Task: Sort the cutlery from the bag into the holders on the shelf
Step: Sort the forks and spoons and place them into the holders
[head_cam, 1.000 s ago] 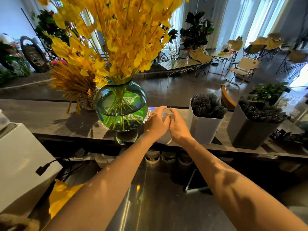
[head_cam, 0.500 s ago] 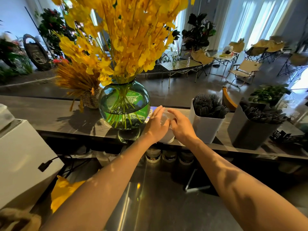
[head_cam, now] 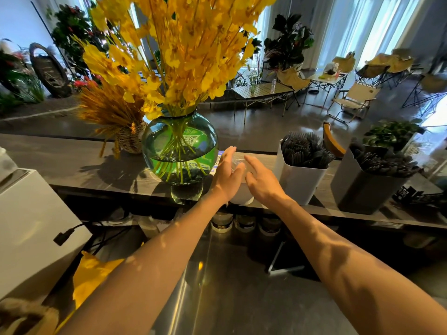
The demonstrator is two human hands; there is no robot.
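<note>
Loosely, left hand (head_cam: 227, 176) and right hand (head_cam: 263, 183) — fingers straight — flank a white holder (head_cam: 242, 198) (clear-topped, perhaps).

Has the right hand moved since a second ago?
Yes, slightly. The right hand has uncurled and drawn away from the left hand, toward the white holder of cutlery; the small white cup between them now shows.

Small white cup (head_cam: 242, 197) between left hand (head_cam: 227, 176) and right hand (head_cam: 263, 181), fingers extended, just beside the vase (head_cam: 179, 153)
</note>
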